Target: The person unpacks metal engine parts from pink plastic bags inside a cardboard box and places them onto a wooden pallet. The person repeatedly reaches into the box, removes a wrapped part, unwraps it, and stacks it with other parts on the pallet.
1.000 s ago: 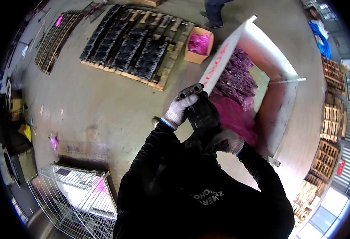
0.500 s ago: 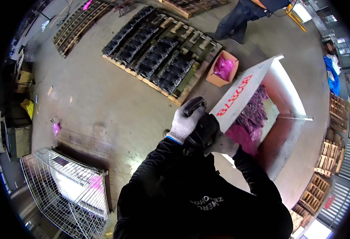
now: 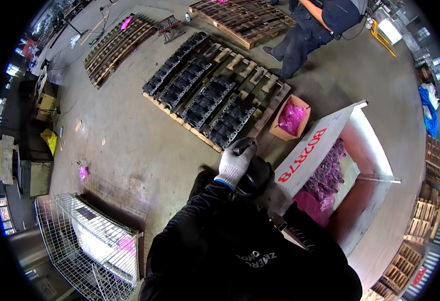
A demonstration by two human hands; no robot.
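While the left hand (image 3: 234, 163), in a light knit glove, curls over the top of a black part (image 3: 252, 173), the right hand (image 3: 272, 196) sits under and behind the same piece, mostly hidden; whether its fingers are closed on it cannot be told. Left-hand fingers are wrapped around the part's upper end, a firm closed hold. The part is carried close to the person's chest, above the concrete floor (image 3: 130, 135).

Just right of the grip: a large white crate (image 3: 325, 138) with red markings on its near wall, holding dark pieces in pink bags (image 3: 325, 175). Beyond the grip and slightly right: a small cardboard box (image 3: 282, 131) with a pink bag (image 3: 291, 116) inside. Straight ahead of the grip: a wooden pallet (image 3: 247, 65) carrying rows of black parts (image 3: 205, 100). Further ahead and left: more pallets, one bare-slatted (image 3: 115, 47). Far ahead and right: another person's legs (image 3: 300, 42), standing by a pallet.

Left of and below the grip: a wire mesh cage (image 3: 89, 246) on the floor. Floor is grey, stained, with scraps of pink film (image 3: 83, 173) well left of the grip. Stacked pallets (image 3: 420, 220) line the far right edge.
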